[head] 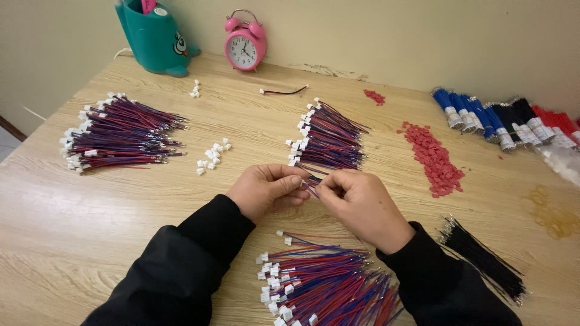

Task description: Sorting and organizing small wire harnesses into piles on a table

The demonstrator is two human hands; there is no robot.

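Two grips, my left hand (266, 188) and right hand (361, 204), pinched together on one thin red-and-blue wire lead (312, 184) above the pale wooden bench (121, 205), near the middle pile of leads (329, 140).

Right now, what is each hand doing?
Left hand: fingers pinched shut on a red-and-blue wire lead.
Right hand: fingers pinched on the same lead.

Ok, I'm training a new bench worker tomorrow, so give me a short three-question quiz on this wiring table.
1. True or false: both hands pinch one wire together.
2. What colour are the small loose pieces right of the middle bundle? A) red B) green C) yellow
3. Which pile lies nearest the person?

Key:
1. True: left hand and right hand meet on a thin wire.
2. A: red pieces.
3. The red-and-blue wire pile.
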